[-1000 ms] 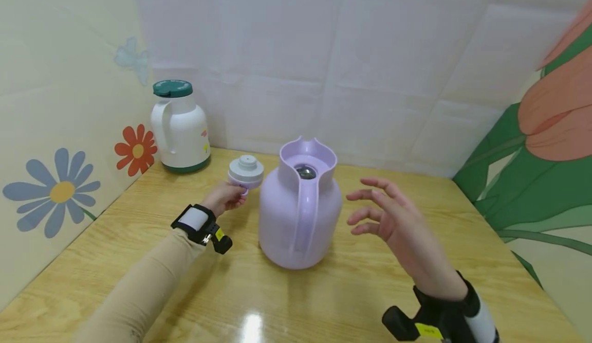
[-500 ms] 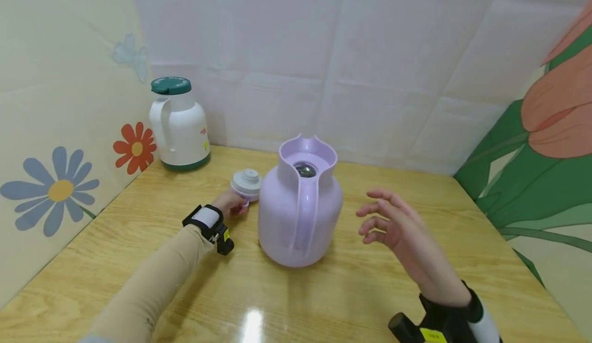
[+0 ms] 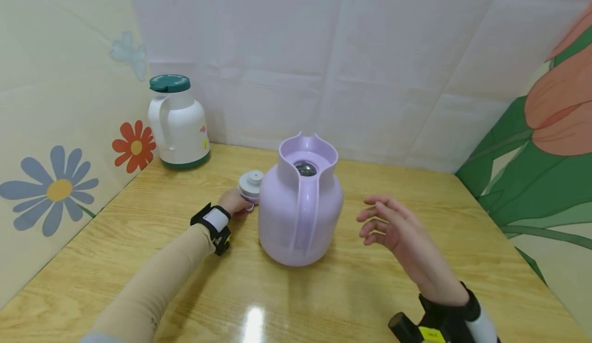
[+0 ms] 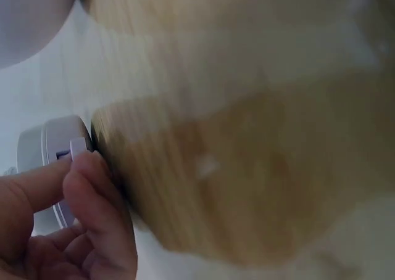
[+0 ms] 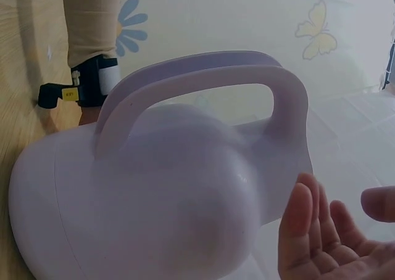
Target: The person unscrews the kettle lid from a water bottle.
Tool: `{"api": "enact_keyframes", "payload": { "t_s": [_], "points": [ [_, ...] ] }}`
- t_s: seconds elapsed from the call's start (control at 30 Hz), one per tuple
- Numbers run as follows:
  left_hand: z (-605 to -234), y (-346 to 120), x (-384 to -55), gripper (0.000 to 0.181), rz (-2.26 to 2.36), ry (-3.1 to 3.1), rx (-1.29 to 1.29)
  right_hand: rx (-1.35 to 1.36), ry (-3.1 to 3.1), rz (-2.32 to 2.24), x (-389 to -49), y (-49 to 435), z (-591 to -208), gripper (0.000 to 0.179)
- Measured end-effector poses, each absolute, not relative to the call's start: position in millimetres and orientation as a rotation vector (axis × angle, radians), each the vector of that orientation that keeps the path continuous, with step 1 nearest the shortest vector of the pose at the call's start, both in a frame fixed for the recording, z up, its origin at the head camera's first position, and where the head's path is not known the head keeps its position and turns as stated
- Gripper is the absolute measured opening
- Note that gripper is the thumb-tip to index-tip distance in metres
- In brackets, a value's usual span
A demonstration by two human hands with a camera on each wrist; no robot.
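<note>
Head view: from above, facing forward-down across table (image 3: 351, 296), jug (image 3: 298, 209) mid-frame. Left wrist: close on lid (image 4: 36, 145), sideways. Right wrist: sideways, nearer jug; shares jug, left sleeve (image 5: 91, 24) with head view.

Nothing can be read — marks on the green lid (image 3: 169, 83) and yellow wrist labels (image 3: 431, 335) are too small.

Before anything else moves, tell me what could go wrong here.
The lilac vacuum jug might spill anything inside if knocked: its mouth is uncovered and the right hand isn't touching it. The grey-and-lilac stopper lid could slip or tip, since the left hand pinches it by a small tab.
</note>
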State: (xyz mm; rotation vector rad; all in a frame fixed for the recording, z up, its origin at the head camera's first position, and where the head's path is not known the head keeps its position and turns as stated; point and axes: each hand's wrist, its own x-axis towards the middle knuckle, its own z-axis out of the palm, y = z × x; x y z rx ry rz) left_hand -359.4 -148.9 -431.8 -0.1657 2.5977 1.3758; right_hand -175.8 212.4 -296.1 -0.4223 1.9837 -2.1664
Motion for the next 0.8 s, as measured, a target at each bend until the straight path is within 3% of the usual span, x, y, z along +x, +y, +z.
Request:
{"api": "enact_keyframes", "payload": {
  "t_s": [0.17,0.7,0.8],
  "points": [
    [-389.8,-134.5,-325.0,0.012,1.085,2.793,-0.087,-0.421,1.979,-2.139,-176.6,214.4,-297.2,0.026],
    [-382.7,-140.7,-318.9,0.019,1.114,2.732,-0.07,-0.436,2.043,-2.057,-172.8,211.9,-297.7,0.025],
    [-374.9,-149.0,-315.5,0.027,1.101,2.722,-0.017,-0.394,2.105,-1.985,-170.5,204.9,-300.2,0.02]
  ]
}}
